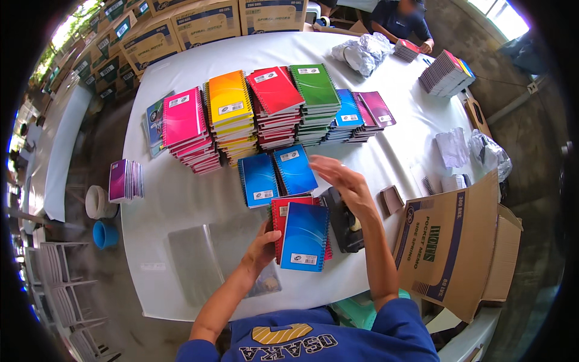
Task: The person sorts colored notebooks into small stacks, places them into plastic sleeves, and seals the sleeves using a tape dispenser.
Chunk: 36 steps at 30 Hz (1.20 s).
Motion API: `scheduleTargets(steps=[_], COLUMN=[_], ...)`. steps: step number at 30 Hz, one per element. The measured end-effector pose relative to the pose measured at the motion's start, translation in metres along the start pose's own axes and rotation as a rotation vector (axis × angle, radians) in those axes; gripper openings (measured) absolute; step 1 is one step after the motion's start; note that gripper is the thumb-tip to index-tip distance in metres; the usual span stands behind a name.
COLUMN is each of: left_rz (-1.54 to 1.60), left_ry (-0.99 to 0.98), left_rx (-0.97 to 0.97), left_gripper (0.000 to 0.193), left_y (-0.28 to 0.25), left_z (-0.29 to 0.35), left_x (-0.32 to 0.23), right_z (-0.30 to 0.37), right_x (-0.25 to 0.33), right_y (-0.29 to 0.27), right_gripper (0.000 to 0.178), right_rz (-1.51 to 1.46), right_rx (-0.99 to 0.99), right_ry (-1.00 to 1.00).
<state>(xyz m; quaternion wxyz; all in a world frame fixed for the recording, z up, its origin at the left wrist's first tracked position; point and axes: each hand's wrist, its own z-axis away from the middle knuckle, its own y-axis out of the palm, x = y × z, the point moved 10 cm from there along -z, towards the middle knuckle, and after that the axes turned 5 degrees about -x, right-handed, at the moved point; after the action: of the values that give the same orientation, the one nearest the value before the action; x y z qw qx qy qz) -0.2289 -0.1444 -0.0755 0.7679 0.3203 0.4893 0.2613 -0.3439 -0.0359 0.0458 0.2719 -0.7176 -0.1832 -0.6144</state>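
Observation:
My left hand [263, 246] grips the left edge of a small bunch of spiral notebooks. A blue notebook [304, 235] lies on top, overlapping a red notebook [279, 211] beneath it. My right hand [345, 181] is raised with its fingers stretched out and holds nothing. It hovers by the right edge of a blue notebook [295, 172], which sits beside another blue notebook [258, 175]. Behind them stand tall notebook stacks: pink [183, 120], yellow [228, 99], red [274, 90] and green [315, 87]. Lower blue [348, 108] and purple [375, 108] stacks adjoin them, a pen on the purple one.
A black tape dispenser [344, 223] stands under my right forearm. Clear plastic sheets [196, 259] lie at left, near purple notebooks [125, 180]. An opened carton [446, 247] is at right. Crumpled plastic [363, 53] and a co-worker [401, 21] are at the far side.

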Motion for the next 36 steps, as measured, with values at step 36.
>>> scheduleTargets(steps=[36], left_rz=[-0.703], left_ry=[0.249], left_rx=[0.39], left_gripper=[0.107], left_y=[-0.029], left_z=[0.003], left_x=[-0.004], right_z=[0.126], right_x=[-0.157], right_y=[0.097], right_gripper=[0.079], right_rz=[-0.222], right_rx=[-0.318], right_ry=[-0.054])
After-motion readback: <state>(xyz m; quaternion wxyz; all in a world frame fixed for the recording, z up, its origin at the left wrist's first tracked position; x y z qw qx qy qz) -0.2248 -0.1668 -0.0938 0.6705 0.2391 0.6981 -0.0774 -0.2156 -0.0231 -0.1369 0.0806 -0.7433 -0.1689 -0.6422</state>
